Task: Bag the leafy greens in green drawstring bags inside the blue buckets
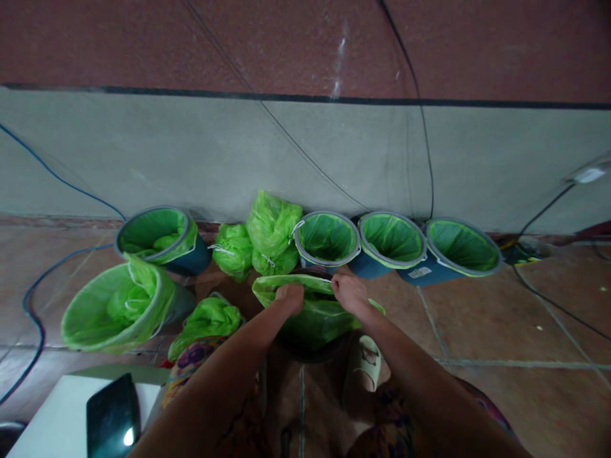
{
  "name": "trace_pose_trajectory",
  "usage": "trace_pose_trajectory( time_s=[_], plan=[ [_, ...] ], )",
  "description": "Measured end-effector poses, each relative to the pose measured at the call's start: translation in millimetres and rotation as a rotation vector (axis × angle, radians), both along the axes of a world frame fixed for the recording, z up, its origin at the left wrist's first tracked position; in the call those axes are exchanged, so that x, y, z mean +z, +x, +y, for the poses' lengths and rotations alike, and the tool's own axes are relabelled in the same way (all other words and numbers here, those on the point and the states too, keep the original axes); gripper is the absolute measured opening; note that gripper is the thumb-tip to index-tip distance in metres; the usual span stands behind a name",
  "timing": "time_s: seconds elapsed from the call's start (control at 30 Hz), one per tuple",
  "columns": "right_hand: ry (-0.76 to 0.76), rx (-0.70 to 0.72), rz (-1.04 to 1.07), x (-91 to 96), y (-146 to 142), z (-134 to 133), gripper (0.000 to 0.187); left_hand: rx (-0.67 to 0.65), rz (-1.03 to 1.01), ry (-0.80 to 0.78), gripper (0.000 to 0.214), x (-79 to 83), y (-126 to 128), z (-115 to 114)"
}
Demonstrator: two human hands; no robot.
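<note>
A green drawstring garbage bag (317, 324) hangs between my hands, over a dark bin (315, 354) in front of my feet; how far it sits inside the bin is hard to make out. My left hand (290, 299) is closed at the bag's upper left, its fingers partly hidden by the green plastic. My right hand (350, 293) pinches the bag's top edge, where a bit of white drawstring shows. Just beyond my hands stands a lined bin (356, 236), and knotted green bags (274, 216) sit behind to the left.
Two more lined bins (361, 222) (496, 248) continue the row along the wall. At left are two other lined bins (191, 219) (179, 299) and a loose green bag (214, 318). A phone (112, 407) lies on a white surface (67, 407). Cables (35, 318) cross the floor.
</note>
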State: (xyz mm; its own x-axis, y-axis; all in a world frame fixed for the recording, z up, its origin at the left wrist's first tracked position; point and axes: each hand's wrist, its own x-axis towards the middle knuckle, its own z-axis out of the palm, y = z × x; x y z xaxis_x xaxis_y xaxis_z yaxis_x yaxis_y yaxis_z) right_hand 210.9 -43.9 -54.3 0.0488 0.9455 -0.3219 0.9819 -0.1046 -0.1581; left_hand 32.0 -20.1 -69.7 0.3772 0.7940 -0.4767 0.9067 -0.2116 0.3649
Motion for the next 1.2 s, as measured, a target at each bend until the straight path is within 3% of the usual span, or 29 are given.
trace_pose_trajectory(
  time_s=[0.3,0.5,0.77,0.87,1.0,1.1,1.2],
  plan=[
    [-0.009,-0.025,0.034,5.4,-1.4,1.6,0.029,-0.055,0.014,0.033,0.017,27.0,-0.7,8.6],
    [0.028,-0.003,0.057,5.1,-1.6,-0.3,0.027,-0.049,-0.062,0.009,0.016,31.3,-4.8,8.1],
    [0.145,-0.048,0.193,9.4,-2.0,1.1,0.026,0.043,-0.107,0.155,0.021,40.9,-6.9,18.0],
    [0.328,-0.043,0.432,27.1,-4.8,5.8,0.024,0.139,-0.366,0.162,0.016,54.6,-6.1,25.9],
    [0.537,-0.088,0.909,69.9,-10.4,10.9,0.022,0.281,-1.061,-0.089,0.012,90.6,-3.0,25.1],
    [0.576,-0.148,1.223,101.6,-12.2,10.2,0.021,0.333,-1.463,-0.279,0.016,121.9,-1.3,17.5],
    [0.525,-0.175,1.442,117.6,-12.8,8.3,0.022,0.351,-1.656,-0.351,0.018,139.8,1.9,13.2]
  ],
)
